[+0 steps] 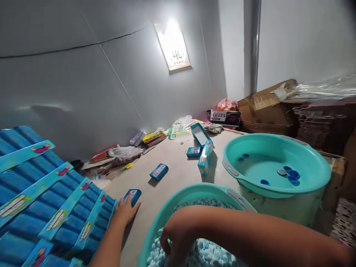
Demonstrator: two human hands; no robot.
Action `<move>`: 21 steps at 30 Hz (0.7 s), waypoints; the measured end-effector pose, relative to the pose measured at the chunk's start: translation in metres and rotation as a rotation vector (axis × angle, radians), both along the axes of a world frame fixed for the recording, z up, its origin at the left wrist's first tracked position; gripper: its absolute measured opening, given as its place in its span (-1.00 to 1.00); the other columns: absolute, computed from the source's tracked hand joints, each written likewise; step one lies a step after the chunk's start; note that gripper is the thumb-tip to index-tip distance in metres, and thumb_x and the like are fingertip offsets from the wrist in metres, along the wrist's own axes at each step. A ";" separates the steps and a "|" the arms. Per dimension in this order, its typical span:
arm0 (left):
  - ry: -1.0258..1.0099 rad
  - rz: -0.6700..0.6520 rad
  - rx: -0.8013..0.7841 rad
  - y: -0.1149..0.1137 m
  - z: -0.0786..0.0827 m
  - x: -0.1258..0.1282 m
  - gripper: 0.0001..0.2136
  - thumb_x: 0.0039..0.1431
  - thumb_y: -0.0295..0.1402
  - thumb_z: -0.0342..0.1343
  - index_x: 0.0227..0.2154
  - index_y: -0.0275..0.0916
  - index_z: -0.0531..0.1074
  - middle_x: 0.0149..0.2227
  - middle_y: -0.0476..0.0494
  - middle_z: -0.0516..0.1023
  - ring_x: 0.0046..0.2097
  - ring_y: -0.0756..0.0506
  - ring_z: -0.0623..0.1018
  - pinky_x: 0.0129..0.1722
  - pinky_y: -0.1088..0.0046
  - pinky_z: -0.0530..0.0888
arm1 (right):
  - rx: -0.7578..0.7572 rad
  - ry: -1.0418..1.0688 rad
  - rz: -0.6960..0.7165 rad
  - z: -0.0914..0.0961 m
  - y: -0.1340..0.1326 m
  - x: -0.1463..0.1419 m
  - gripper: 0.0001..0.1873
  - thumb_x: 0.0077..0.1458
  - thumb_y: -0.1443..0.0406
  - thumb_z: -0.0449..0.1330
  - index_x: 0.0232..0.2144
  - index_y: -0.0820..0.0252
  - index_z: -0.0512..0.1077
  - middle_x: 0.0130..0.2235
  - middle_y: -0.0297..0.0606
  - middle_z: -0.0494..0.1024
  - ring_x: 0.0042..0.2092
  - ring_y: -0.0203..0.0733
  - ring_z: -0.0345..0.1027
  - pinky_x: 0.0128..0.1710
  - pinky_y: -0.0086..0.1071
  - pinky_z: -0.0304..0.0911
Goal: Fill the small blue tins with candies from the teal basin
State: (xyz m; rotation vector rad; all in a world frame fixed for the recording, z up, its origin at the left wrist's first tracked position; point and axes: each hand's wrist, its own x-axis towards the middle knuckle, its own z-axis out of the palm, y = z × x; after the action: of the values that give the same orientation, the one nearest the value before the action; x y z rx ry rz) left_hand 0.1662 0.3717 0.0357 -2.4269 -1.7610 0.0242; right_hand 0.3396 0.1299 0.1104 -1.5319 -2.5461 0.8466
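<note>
My left hand (126, 212) is closed around the near end of a small blue box (134, 196) on the table, thumb on its right side. My right hand (179, 235) reaches down into a turquoise basin (160, 217) filled with small white and pale blue pieces (213, 254). Its fingers are curled among the pieces, and their tips are hidden. Another small blue box (159, 171) lies farther up the table. Beyond the basin, an upright blue carton (205, 158) leans beside a flat blue box (194, 151) and an open blue box (198, 133).
Blue cartons (33, 185) are stacked at left, close to my left arm. A second turquoise basin (278, 190) at right holds several blue caps (293, 180) and a silvery disc (282, 172). Cardboard boxes (267, 107) and plastic-wrapped clutter (125, 151) line the wall.
</note>
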 end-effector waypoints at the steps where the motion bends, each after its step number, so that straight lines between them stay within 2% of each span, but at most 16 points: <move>1: 0.011 0.015 -0.008 0.002 0.001 -0.001 -0.31 0.17 -0.09 -0.03 0.28 -0.45 0.17 0.18 -0.59 0.37 0.25 -0.42 0.36 0.21 0.08 0.25 | -0.045 0.009 0.005 0.001 0.002 0.000 -0.69 -0.29 -0.01 0.44 -0.63 0.00 0.49 -0.62 -0.56 0.45 -0.54 -0.29 0.35 -0.60 -0.46 0.15; 3: 0.022 0.047 -0.024 0.002 0.005 -0.002 -0.27 0.17 -0.03 -0.05 0.29 -0.46 0.17 0.14 -0.61 0.40 0.23 -0.46 0.38 0.20 0.03 0.25 | -0.095 0.016 0.005 0.003 0.004 -0.001 -0.65 -0.34 -0.03 0.46 -0.63 0.01 0.47 -0.59 -0.55 0.47 -0.51 -0.27 0.39 -0.58 -0.45 0.17; 5: 0.011 0.065 -0.052 -0.004 0.013 0.001 -0.31 0.14 -0.06 -0.02 0.24 -0.44 0.24 0.06 -0.57 0.48 0.16 -0.48 0.45 0.14 0.01 0.31 | -0.122 -0.011 -0.024 0.007 0.002 -0.001 -0.59 -0.41 -0.05 0.47 -0.60 0.03 0.48 -0.54 -0.50 0.51 -0.47 -0.22 0.41 -0.56 -0.43 0.19; 8: -0.067 0.030 -0.107 -0.027 0.033 0.008 -0.45 0.07 -0.24 0.07 0.15 -0.27 0.36 -0.04 -0.38 0.58 0.04 -0.36 0.55 0.01 0.22 0.42 | -0.115 -0.062 -0.043 0.012 -0.008 0.001 -0.43 -0.49 -0.09 0.47 -0.40 0.05 0.53 -0.39 -0.40 0.57 -0.40 -0.15 0.43 -0.51 -0.40 0.21; 11: -0.216 0.026 -0.077 -0.063 0.062 0.012 -0.38 0.05 -0.30 0.13 0.23 -0.19 0.26 -0.08 -0.29 0.62 -0.01 -0.26 0.59 -0.09 0.36 0.45 | -0.099 -0.091 -0.011 0.013 -0.017 0.005 -0.24 -0.48 -0.16 0.44 -0.17 0.02 0.54 -0.24 -0.33 0.58 -0.31 -0.10 0.43 -0.42 -0.37 0.21; 13: -0.329 0.027 0.000 -0.095 0.084 0.011 -0.34 0.07 -0.23 0.16 0.26 -0.19 0.21 -0.07 -0.29 0.62 -0.02 -0.26 0.60 -0.09 0.34 0.45 | -0.072 -0.077 -0.048 0.010 -0.020 0.007 -0.21 -0.45 -0.17 0.43 -0.12 0.01 0.54 -0.23 -0.29 0.57 -0.29 -0.06 0.42 -0.38 -0.34 0.23; 15: -0.454 0.026 0.113 -0.136 0.104 0.007 -0.34 0.16 -0.08 0.10 0.29 -0.16 0.13 0.03 -0.26 0.56 0.05 -0.21 0.56 -0.03 0.38 0.44 | -0.044 -0.048 -0.066 0.006 -0.021 0.009 -0.24 -0.42 -0.14 0.44 -0.11 0.02 0.54 -0.24 -0.27 0.57 -0.28 -0.04 0.42 -0.36 -0.31 0.24; 16: -0.568 0.008 0.174 -0.158 0.112 0.006 -0.34 0.19 -0.02 0.07 0.29 -0.14 0.10 0.06 -0.23 0.55 0.05 -0.15 0.56 -0.03 0.42 0.45 | -0.028 -0.030 -0.066 0.004 -0.022 0.010 -0.26 -0.41 -0.12 0.45 -0.12 0.01 0.55 -0.22 -0.26 0.57 -0.26 -0.02 0.42 -0.34 -0.30 0.25; 18: -1.125 -0.084 0.244 -0.202 0.123 0.003 -0.30 0.08 -0.01 0.22 0.23 -0.14 0.18 -0.03 -0.22 0.57 -0.10 -0.14 0.62 -0.15 0.42 0.51 | 0.016 0.008 -0.061 0.002 -0.025 0.015 -0.29 -0.37 -0.08 0.46 -0.11 0.01 0.55 -0.13 -0.22 0.54 -0.22 -0.01 0.42 -0.30 -0.28 0.28; 20: -1.534 -0.129 0.199 -0.236 0.128 0.003 -0.26 -0.07 -0.07 0.36 0.16 -0.18 0.23 -0.15 -0.19 0.59 -0.23 -0.10 0.62 -0.24 0.42 0.53 | 0.066 0.049 -0.076 0.001 -0.028 0.020 -0.30 -0.29 -0.08 0.43 -0.06 0.03 0.53 -0.01 -0.16 0.47 -0.21 -0.03 0.42 -0.25 -0.26 0.30; 21: -1.665 -0.137 0.152 -0.247 0.128 0.004 -0.23 -0.14 -0.10 0.40 0.14 -0.20 0.24 -0.20 -0.16 0.59 -0.26 -0.08 0.62 -0.25 0.43 0.53 | 0.094 0.072 -0.085 0.002 -0.030 0.021 -0.31 -0.23 -0.08 0.41 -0.04 0.05 0.51 0.02 -0.13 0.43 -0.21 -0.04 0.42 -0.22 -0.24 0.31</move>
State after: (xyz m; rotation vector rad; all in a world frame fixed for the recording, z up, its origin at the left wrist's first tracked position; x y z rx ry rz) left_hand 0.1700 0.1251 0.1638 -2.3284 -1.5995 -2.5627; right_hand 0.3603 0.1001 0.1123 -1.5411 -2.4152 0.7467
